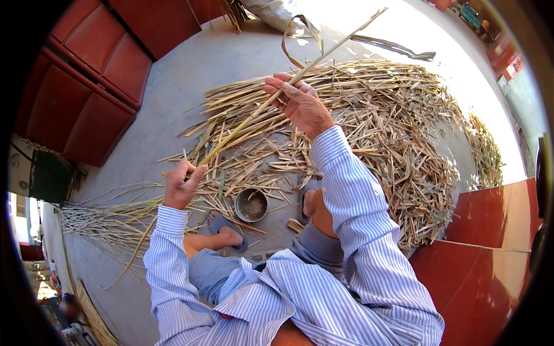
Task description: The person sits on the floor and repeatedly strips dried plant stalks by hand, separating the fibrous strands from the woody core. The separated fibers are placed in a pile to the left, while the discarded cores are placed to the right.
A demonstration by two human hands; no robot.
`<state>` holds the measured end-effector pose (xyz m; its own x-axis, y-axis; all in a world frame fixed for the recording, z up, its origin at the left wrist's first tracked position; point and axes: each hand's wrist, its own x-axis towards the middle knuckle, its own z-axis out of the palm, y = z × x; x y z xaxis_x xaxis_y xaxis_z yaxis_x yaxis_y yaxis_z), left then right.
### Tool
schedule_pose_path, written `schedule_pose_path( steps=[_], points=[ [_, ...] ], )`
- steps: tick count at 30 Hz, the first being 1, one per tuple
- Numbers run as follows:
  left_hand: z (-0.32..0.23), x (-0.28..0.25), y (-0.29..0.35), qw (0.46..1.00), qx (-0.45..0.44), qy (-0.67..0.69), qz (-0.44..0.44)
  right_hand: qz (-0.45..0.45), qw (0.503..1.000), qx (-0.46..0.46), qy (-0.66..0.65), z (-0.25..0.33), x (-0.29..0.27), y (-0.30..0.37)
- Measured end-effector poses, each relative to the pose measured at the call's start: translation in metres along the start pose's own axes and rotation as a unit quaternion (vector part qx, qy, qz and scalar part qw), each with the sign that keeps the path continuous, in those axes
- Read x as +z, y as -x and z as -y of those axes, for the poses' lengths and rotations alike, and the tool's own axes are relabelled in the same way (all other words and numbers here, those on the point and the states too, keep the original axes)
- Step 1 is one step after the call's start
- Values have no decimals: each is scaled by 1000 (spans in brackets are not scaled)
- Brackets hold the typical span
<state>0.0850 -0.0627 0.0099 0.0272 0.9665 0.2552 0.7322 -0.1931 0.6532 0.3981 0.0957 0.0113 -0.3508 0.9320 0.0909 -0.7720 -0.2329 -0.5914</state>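
Both hands are gripping one long dried reed stalk (271,101) that is running on a slant from lower left to upper right. The left hand (182,184) is closing around the stalk's lower end, fingers curled into a loose fist, wrist raised and the forearm in a blue-and-white striped sleeve (352,202) rising from the lower edge. The right hand (300,104) is reaching farther out with the arm nearly straight, its fingers pinching the stalk at its middle, palm turned toward the left. Beyond that hand the stalk is continuing up to a thin tip, where a loose strip of leaf is curling off.

The stalk is hanging in the air above a broad heap of cut reed pieces (392,138) spread over the grey concrete floor (173,81). One round metal bowl (251,205) is sitting on the floor between the person's two feet, each in a sandal (228,230). One bundle of long thin stalks (98,216) is lying to the left, just beside the left elbow. Red panelled doors (92,75) are standing at upper left.
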Motion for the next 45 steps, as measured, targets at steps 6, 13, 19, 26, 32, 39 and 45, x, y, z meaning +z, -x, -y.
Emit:
schedule_pose_path(
  steps=[6,13,19,26,32,39,45],
  points=[
    [-16,-32,-5,999,2,-40,10,38,995,-39,80,-3,1,-2],
    [5,-15,-7,998,29,-51,-39,-83,979,-71,172,-13,9,-3],
    [14,2,-18,996,19,-29,-82,-164,959,-78,216,-21,9,-3],
    [7,-8,-34,999,14,-14,-47,-192,961,10,199,-30,-16,-5],
    [-17,-31,-21,991,70,-81,-81,-328,899,-27,289,0,-76,-20],
    [0,-12,-4,990,88,-111,-12,-320,930,-10,180,63,-110,0],
    [21,13,13,945,172,-267,73,-33,996,-46,62,55,-51,-1]
  ],
)
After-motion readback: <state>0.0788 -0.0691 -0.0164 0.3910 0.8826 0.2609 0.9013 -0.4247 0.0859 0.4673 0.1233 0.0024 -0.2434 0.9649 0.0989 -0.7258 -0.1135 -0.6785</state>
